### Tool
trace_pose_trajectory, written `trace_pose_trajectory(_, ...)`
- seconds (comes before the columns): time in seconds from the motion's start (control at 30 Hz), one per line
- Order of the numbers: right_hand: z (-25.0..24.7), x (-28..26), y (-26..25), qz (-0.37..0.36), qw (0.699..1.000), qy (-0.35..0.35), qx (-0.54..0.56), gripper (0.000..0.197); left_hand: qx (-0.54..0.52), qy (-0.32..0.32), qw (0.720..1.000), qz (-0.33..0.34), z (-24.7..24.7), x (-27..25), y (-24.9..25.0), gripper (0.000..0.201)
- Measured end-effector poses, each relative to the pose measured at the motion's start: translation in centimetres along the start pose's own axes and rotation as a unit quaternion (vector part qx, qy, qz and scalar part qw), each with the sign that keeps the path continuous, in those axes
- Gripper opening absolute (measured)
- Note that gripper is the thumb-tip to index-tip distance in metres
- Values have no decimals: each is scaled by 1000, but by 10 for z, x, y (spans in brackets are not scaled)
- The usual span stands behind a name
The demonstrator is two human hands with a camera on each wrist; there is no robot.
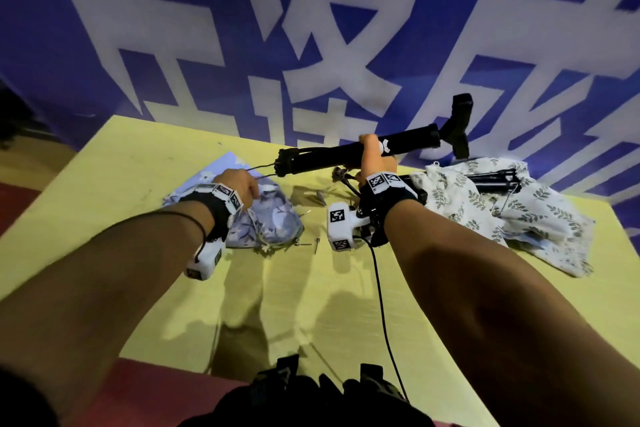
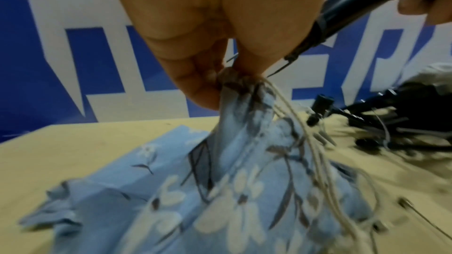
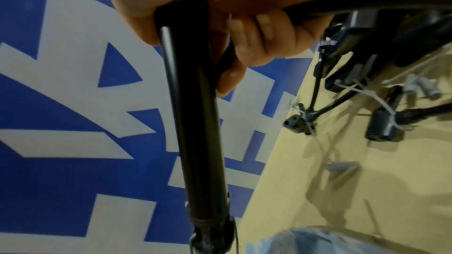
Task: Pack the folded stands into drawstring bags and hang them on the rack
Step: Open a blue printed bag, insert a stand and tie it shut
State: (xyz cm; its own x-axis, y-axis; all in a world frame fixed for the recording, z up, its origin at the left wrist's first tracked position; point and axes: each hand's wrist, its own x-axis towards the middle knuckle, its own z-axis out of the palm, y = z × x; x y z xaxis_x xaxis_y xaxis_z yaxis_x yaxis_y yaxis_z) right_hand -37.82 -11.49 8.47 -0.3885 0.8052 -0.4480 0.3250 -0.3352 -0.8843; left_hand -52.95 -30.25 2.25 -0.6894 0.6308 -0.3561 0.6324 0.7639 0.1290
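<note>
The left hand (image 2: 195,45) pinches the gathered mouth of the blue floral bag (image 2: 220,190), hiding the opening; motion blur smears the cloth on the bench (image 1: 138,156). The right hand (image 3: 244,36) is wrapped round the black folded stand (image 1: 346,154), held above the bench with its lower end near the bag. A second stand (image 1: 491,182) lies half-buried in white leaf-print cloth (image 1: 485,204) at the bench's right edge.
</note>
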Motion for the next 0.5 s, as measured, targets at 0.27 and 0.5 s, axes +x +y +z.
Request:
trace_pose_trajectory(0.27,11,-16,-41,-46,999,-6,8,31,-41,99,989,-105,-67,-14,-33,44)
trace_pose_trajectory(0.5,49,-34,-55,-116,991,-47,-53,38,-84,180,980,-14,-94,-23,-40,62)
